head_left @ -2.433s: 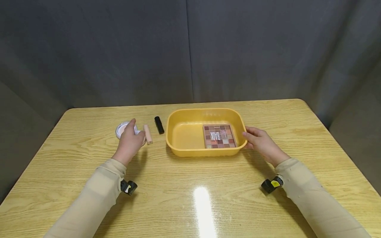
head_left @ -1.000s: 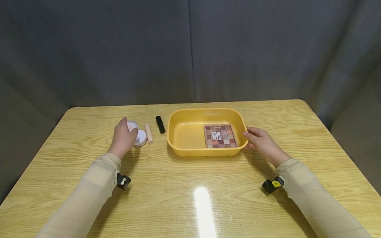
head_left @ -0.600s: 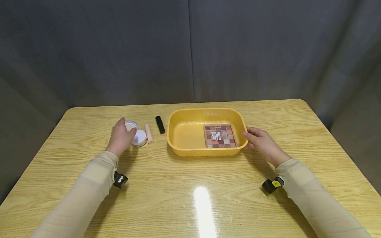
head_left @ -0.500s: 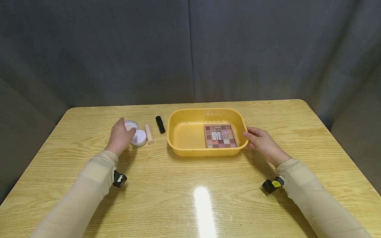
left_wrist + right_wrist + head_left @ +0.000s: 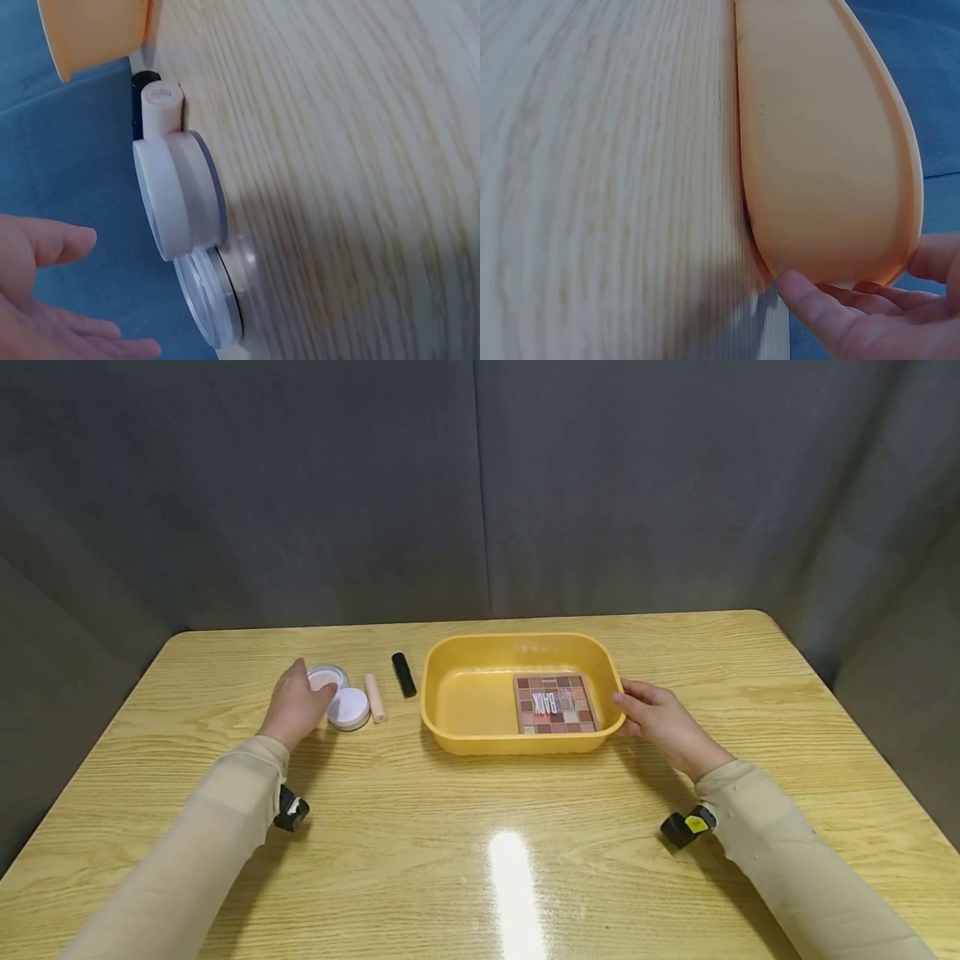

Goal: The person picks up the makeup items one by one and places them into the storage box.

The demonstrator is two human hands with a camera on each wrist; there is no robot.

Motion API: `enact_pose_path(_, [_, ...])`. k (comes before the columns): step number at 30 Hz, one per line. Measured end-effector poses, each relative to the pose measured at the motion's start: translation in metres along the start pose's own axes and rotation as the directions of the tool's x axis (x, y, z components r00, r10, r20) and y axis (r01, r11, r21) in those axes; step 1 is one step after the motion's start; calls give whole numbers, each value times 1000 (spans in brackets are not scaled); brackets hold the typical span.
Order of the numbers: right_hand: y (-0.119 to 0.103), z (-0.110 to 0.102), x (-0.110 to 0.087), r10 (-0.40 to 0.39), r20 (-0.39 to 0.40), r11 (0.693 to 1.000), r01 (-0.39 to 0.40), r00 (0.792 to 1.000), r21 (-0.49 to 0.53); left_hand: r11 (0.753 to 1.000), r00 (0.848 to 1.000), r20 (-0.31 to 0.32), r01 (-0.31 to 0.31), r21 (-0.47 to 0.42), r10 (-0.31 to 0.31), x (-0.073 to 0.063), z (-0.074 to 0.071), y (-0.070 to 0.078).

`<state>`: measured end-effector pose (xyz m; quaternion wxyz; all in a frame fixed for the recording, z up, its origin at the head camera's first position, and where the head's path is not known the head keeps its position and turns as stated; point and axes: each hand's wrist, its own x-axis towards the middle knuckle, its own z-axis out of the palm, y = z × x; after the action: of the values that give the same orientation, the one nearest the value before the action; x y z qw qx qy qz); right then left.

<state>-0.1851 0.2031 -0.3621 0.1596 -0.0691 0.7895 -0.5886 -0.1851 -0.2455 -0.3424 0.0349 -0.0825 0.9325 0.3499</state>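
Note:
My left hand [image 5: 296,703] hovers with fingers extended just left of a white lidded round jar [image 5: 348,708]. In the left wrist view its fingers stand apart from that jar [image 5: 163,202] and from the flatter clear-rimmed round container [image 5: 206,296], which touches or nearly touches the jar. A pale pink tube [image 5: 375,697] lies right of the jar, with a black tube [image 5: 403,674] beyond. My right hand [image 5: 660,718] grips the right end of a yellow plastic basin [image 5: 517,745], thumb at the rim and fingers against its outer wall. Inside the basin lies an eyeshadow palette [image 5: 555,703].
Everything stands on a wood-grain table [image 5: 420,827]. A dark grey curtain [image 5: 337,493] hangs behind its far edge and at both sides. Black wrist cameras [image 5: 291,810] are strapped to both sleeves.
My left hand has come off the white jar and drawn back to the left, uncovering the jar and much of the clear-rimmed container. My right hand and the basin stay in place.

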Motion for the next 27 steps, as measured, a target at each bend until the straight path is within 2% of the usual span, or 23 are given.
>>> enact_pose_path(9, [0,0,-1,-10,7,1000,10,1000,18,998,996,65,62,-19,-61,7,-2,-2])
enact_pose_path(22, [1,-1,0,-4,-1,1000,4,1000,6,990,990,44,134,31,-135,21,3,-8])
enact_pose_path(27, [1,0,0,1,-3,1000,-1,1000,4,989,989,48,138,49,-140,22,1,-10])
